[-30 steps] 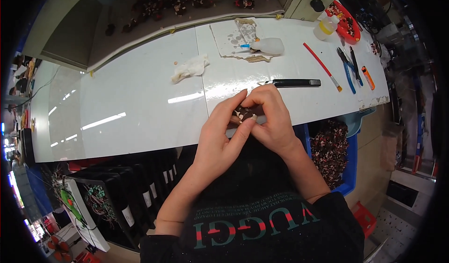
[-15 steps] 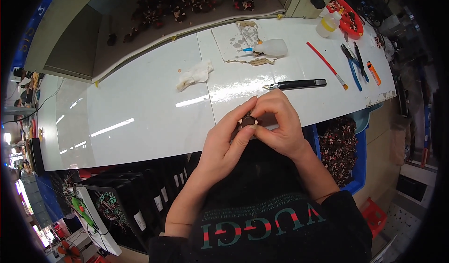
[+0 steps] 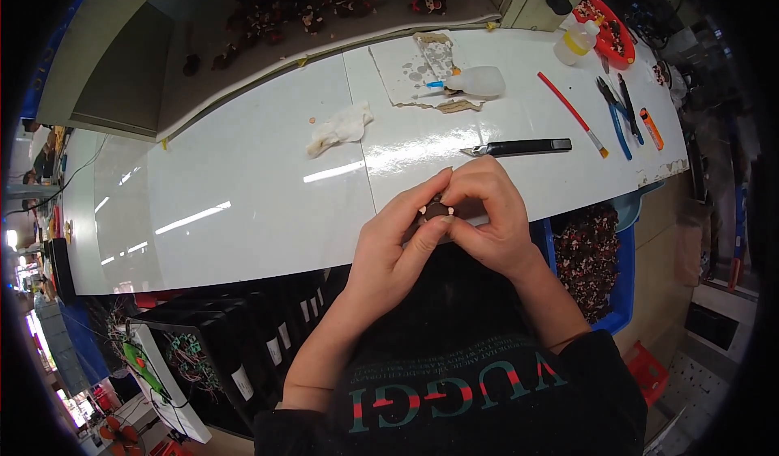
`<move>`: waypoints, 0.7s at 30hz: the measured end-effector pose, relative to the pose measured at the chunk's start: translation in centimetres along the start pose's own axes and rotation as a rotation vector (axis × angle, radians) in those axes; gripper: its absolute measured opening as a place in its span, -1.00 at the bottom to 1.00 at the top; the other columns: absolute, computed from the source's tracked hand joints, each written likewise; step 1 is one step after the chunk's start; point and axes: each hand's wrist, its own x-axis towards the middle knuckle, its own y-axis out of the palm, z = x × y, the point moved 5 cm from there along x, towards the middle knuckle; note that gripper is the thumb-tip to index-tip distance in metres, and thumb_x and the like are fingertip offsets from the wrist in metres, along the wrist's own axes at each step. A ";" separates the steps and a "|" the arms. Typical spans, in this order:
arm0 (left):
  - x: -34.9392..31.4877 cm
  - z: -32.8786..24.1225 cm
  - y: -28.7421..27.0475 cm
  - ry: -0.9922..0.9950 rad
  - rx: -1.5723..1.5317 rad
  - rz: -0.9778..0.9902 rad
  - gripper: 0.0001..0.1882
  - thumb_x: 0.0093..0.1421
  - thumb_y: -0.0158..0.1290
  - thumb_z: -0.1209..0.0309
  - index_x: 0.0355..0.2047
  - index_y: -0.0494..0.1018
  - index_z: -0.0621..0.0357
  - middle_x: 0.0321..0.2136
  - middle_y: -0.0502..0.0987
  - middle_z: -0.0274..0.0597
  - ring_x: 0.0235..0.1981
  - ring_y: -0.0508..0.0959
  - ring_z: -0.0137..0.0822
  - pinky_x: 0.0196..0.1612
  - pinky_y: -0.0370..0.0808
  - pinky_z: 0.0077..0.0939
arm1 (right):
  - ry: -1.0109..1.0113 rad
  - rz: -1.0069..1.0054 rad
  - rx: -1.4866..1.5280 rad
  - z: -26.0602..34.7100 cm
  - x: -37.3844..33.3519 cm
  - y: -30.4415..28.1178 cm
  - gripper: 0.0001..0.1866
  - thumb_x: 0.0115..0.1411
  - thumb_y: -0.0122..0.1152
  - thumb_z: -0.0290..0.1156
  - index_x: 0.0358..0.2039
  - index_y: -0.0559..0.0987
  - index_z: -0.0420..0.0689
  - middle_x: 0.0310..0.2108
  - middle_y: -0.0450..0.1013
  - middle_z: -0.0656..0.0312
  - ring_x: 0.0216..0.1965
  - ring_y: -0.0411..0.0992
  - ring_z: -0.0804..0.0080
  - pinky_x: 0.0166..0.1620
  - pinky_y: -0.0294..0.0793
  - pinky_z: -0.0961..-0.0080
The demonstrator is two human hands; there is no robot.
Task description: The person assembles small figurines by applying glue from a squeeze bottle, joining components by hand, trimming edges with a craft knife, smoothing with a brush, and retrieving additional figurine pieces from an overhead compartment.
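Observation:
A small dark brown figurine with pale round bits at its sides (image 3: 436, 211) is pinched between my two hands, just above the table's front edge. My left hand (image 3: 399, 241) holds it from the left, with the thumb along its lower side. Closed in from the right, my right hand (image 3: 491, 217) grips it with a bent index finger and thumb. The fingers cover much of the figurine, so its far side is hidden. Just beyond my hands lies a black craft knife (image 3: 527, 147), its blade toward the left.
A crumpled white cloth (image 3: 341, 130) and a squeeze bottle (image 3: 480, 82) on torn card lie farther back. To the right are a red brush (image 3: 570, 112), pliers (image 3: 614, 119), an orange tool (image 3: 652, 129) and a yellow-banded bottle (image 3: 574, 45). A blue bin (image 3: 625, 290) of small figures stands below right.
My hands keep the figurine in nearly the same place. It seems slightly turned between the fingers, and the whole view has shifted a little.

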 end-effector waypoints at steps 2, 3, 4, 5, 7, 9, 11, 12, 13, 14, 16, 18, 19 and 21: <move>0.0 -0.1 0.0 -0.011 -0.001 0.001 -0.56 0.29 0.00 0.41 0.17 0.30 0.19 -0.08 0.48 -0.10 -0.13 0.51 -0.37 -0.08 0.46 -0.53 | 0.016 -0.014 0.009 0.1 0.1 0.1 -0.63 -0.15 0.30 -0.70 -0.29 0.45 -0.14 -0.30 0.40 0.21 -0.30 0.39 0.32 -0.30 0.47 0.52; 0.0 -0.2 -0.1 -0.024 0.000 0.002 -0.56 0.29 0.00 0.42 0.17 0.30 0.18 -0.08 0.48 -0.10 -0.14 0.51 -0.37 -0.08 0.46 -0.53 | 0.032 -0.029 0.020 0.1 0.1 0.2 -0.63 -0.16 0.29 -0.71 -0.29 0.46 -0.14 -0.30 0.40 0.21 -0.30 0.39 0.32 -0.31 0.47 0.52; 0.0 -0.2 -0.1 -0.024 -0.002 0.001 -0.56 0.29 0.00 0.42 0.17 0.30 0.18 -0.08 0.48 -0.10 -0.14 0.51 -0.37 -0.08 0.46 -0.53 | 0.032 -0.027 0.018 0.2 0.1 0.3 -0.63 -0.16 0.29 -0.71 -0.29 0.46 -0.14 -0.30 0.40 0.21 -0.30 0.39 0.32 -0.31 0.47 0.52; 0.0 -0.3 -0.1 -0.025 -0.007 -0.002 -0.56 0.29 0.00 0.42 0.17 0.30 0.18 -0.09 0.48 -0.09 -0.14 0.52 -0.37 -0.08 0.46 -0.53 | 0.066 -0.031 0.042 0.1 0.0 0.3 -0.63 -0.16 0.28 -0.72 -0.29 0.46 -0.14 -0.31 0.40 0.21 -0.30 0.39 0.33 -0.32 0.48 0.53; -0.1 -0.2 -0.3 -0.027 -0.012 -0.010 -0.56 0.28 0.01 0.43 0.17 0.30 0.18 -0.09 0.48 -0.09 -0.15 0.52 -0.36 -0.09 0.47 -0.52 | 0.099 -0.032 0.068 -0.1 0.1 0.5 -0.62 -0.17 0.28 -0.73 -0.30 0.46 -0.15 -0.31 0.40 0.21 -0.29 0.39 0.33 -0.32 0.49 0.53; -0.1 -0.2 -0.4 0.016 0.030 -0.007 -0.56 0.28 0.01 0.44 0.17 0.31 0.18 -0.10 0.48 -0.08 -0.16 0.52 -0.35 -0.10 0.47 -0.52 | 0.010 -0.011 -0.016 0.2 0.3 0.4 -0.61 -0.18 0.27 -0.75 -0.30 0.46 -0.15 -0.32 0.40 0.22 -0.29 0.39 0.35 -0.34 0.49 0.54; 0.0 -0.1 -0.4 0.017 0.018 -0.009 -0.56 0.28 0.01 0.44 0.16 0.31 0.18 -0.10 0.48 -0.08 -0.16 0.52 -0.35 -0.10 0.47 -0.52 | 0.010 -0.006 -0.018 0.2 0.4 0.4 -0.61 -0.19 0.28 -0.75 -0.30 0.46 -0.15 -0.32 0.40 0.22 -0.30 0.40 0.35 -0.34 0.48 0.55; 0.0 0.1 -0.4 0.019 0.008 -0.008 -0.56 0.27 0.01 0.44 0.16 0.32 0.19 -0.10 0.48 -0.07 -0.16 0.52 -0.34 -0.10 0.47 -0.51 | 0.010 -0.005 -0.022 0.1 0.4 0.4 -0.60 -0.19 0.28 -0.75 -0.30 0.46 -0.14 -0.33 0.40 0.22 -0.31 0.40 0.35 -0.34 0.48 0.55; 0.1 0.2 -0.4 0.019 0.007 -0.008 -0.56 0.27 0.01 0.44 0.16 0.32 0.19 -0.10 0.48 -0.07 -0.16 0.52 -0.34 -0.10 0.47 -0.51 | 0.011 -0.003 -0.022 0.0 0.4 0.5 -0.60 -0.19 0.28 -0.75 -0.30 0.46 -0.14 -0.33 0.40 0.22 -0.31 0.40 0.35 -0.34 0.48 0.55; 0.2 0.1 -0.4 0.029 0.027 -0.010 -0.57 0.27 0.02 0.44 0.16 0.32 0.19 -0.10 0.48 -0.07 -0.16 0.52 -0.34 -0.10 0.47 -0.52 | -0.001 -0.005 -0.027 -0.1 0.4 0.4 -0.60 -0.20 0.28 -0.75 -0.29 0.46 -0.14 -0.33 0.40 0.22 -0.33 0.39 0.36 -0.36 0.46 0.56; 0.3 0.1 -0.4 0.039 0.047 -0.015 -0.57 0.27 0.02 0.43 0.15 0.32 0.19 -0.10 0.48 -0.06 -0.16 0.52 -0.34 -0.10 0.47 -0.52 | -0.014 -0.005 -0.030 -0.3 0.4 0.4 -0.59 -0.20 0.28 -0.75 -0.29 0.46 -0.14 -0.33 0.40 0.22 -0.34 0.39 0.37 -0.37 0.45 0.56; 0.5 0.1 -0.4 0.046 0.041 -0.013 -0.57 0.27 0.02 0.42 0.14 0.33 0.19 -0.09 0.48 -0.06 -0.15 0.53 -0.33 -0.11 0.48 -0.51 | -0.035 -0.003 -0.014 -0.3 0.5 0.4 -0.59 -0.20 0.29 -0.75 -0.28 0.46 -0.14 -0.33 0.39 0.22 -0.37 0.38 0.38 -0.39 0.43 0.57; 0.4 -0.1 -0.5 0.049 0.038 -0.014 -0.57 0.27 0.02 0.42 0.14 0.33 0.19 -0.09 0.48 -0.06 -0.15 0.53 -0.33 -0.11 0.48 -0.51 | -0.037 -0.001 -0.017 -0.2 0.5 0.3 -0.59 -0.20 0.29 -0.75 -0.28 0.46 -0.14 -0.33 0.39 0.22 -0.37 0.38 0.38 -0.39 0.43 0.57; 0.5 -0.6 -0.5 0.024 0.040 -0.008 -0.59 0.27 0.01 0.44 0.13 0.34 0.20 -0.09 0.48 -0.05 -0.14 0.53 -0.32 -0.11 0.48 -0.52 | -0.028 0.021 -0.023 0.1 0.7 0.2 -0.59 -0.18 0.30 -0.74 -0.28 0.46 -0.13 -0.33 0.38 0.21 -0.39 0.38 0.39 -0.40 0.42 0.57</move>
